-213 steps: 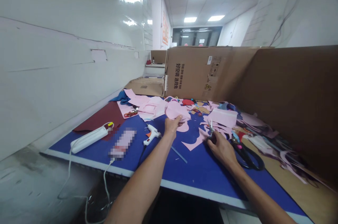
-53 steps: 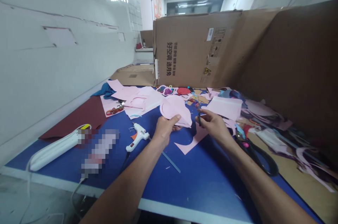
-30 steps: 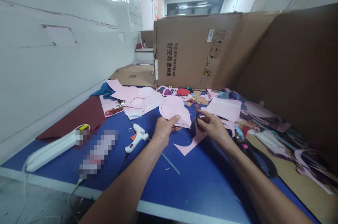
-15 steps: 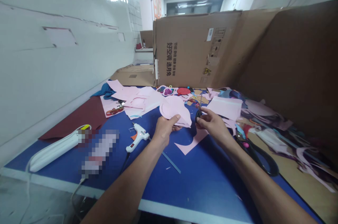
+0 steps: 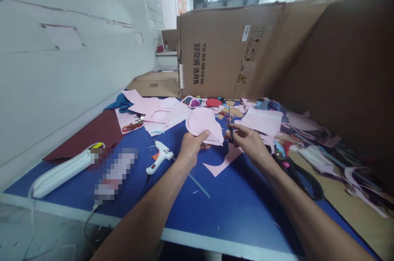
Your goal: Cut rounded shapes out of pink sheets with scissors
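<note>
My left hand [image 5: 194,146] pinches layered pink cut-out pieces [image 5: 203,123], rounded at the far end and pointed at the near right; whether they are paper or felt I cannot tell. Small black-handled scissors [image 5: 230,129] are in my right hand [image 5: 244,137], just right of the pink pieces and apart from them, blades pointing away from me. Beneath, a curved pink offcut [image 5: 223,164] lies on the blue tabletop [image 5: 197,228]. The parts of the pieces under my left palm are hidden.
A white glue gun [image 5: 160,156] lies left of my left forearm, near a blue strip [image 5: 199,185]. Large black-handled shears [image 5: 303,179] rest at the right by heaped scraps [image 5: 326,158]. Pink sheets [image 5: 150,107] lie at the back left. A cardboard box [image 5: 227,51] walls the far side.
The scissors have turned in my right hand, so their blades now stand more upright in view. My left hand keeps hold of the pink pieces. The whole view has shifted slightly.
</note>
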The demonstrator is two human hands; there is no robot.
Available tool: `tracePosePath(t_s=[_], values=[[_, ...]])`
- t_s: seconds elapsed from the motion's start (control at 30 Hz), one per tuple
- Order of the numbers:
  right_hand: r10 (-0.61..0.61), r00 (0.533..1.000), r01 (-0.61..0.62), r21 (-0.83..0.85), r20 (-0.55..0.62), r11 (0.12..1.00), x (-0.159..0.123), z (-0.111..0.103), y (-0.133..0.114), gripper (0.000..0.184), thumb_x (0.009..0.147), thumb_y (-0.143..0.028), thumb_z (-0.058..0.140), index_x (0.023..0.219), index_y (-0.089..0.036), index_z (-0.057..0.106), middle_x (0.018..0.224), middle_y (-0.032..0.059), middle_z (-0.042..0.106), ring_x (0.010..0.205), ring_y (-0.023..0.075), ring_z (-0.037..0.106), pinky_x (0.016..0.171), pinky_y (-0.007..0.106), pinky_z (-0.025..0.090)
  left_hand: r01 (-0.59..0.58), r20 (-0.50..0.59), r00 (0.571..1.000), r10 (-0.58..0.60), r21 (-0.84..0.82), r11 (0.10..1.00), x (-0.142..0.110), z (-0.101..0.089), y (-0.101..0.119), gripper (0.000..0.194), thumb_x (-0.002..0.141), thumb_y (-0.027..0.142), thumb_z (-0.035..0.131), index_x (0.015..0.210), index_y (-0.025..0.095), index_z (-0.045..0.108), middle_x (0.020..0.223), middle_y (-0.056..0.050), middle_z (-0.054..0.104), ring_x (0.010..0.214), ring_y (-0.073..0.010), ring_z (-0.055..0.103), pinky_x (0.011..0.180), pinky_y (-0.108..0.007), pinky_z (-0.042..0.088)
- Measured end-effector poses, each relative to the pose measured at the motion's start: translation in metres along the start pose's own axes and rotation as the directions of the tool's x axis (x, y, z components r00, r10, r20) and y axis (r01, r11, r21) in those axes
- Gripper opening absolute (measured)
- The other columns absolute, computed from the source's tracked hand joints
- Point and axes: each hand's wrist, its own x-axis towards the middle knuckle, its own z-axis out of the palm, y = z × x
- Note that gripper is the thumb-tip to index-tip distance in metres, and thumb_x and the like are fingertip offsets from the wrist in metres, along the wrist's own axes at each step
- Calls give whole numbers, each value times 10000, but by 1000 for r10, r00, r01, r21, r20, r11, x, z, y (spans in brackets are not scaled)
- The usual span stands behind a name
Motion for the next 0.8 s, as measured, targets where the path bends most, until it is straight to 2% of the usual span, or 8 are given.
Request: tracePosePath(t_s=[0.1, 0.23, 0.53, 0.8], values=[[-39, 999, 38, 54, 19, 998, 3, -2, 4, 590, 704, -481, 911, 1207, -201, 783, 817, 35, 780, 718, 180, 652, 652, 294, 487, -16, 14, 1000, 17, -7, 1000, -1, 0, 0, 414, 700, 369, 890, 1015, 112, 808, 935, -147, 810, 689, -200, 744, 555, -250, 583], [-47, 998, 39, 133, 52, 990, 6, -4, 9, 611, 629, -475, 966, 1162, -227, 799, 803, 3, 756, 737, 184, 663, 719, 316, 507, -23, 19, 1000, 23, -6, 1000, -1, 0, -1, 427, 690, 390, 898, 998, 107, 810, 928, -153, 808, 682, -197, 738, 555, -248, 575], [-9, 999, 6, 88, 34, 996, 4, 0, 4, 627, 591, -474, 963, 1122, -186, 792, 729, -3, 710, 644, 158, 577, 651, 307, 448, 11, -8, 1000, -11, -7, 1000, 1, -1, -2, 391, 709, 354, 892, 1005, 113, 808, 915, -158, 809, 646, -195, 737, 529, -245, 564], [-4, 1000, 3, 103, 16, 995, 2, -1, -1, 642, 604, -487, 948, 1147, -182, 793, 727, 14, 732, 652, 159, 562, 609, 287, 402, -4, 3, 1000, 4, 7, 1000, 1, -1, -3, 402, 720, 356, 887, 1025, 107, 807, 942, -160, 810, 680, -198, 747, 537, -238, 573]])
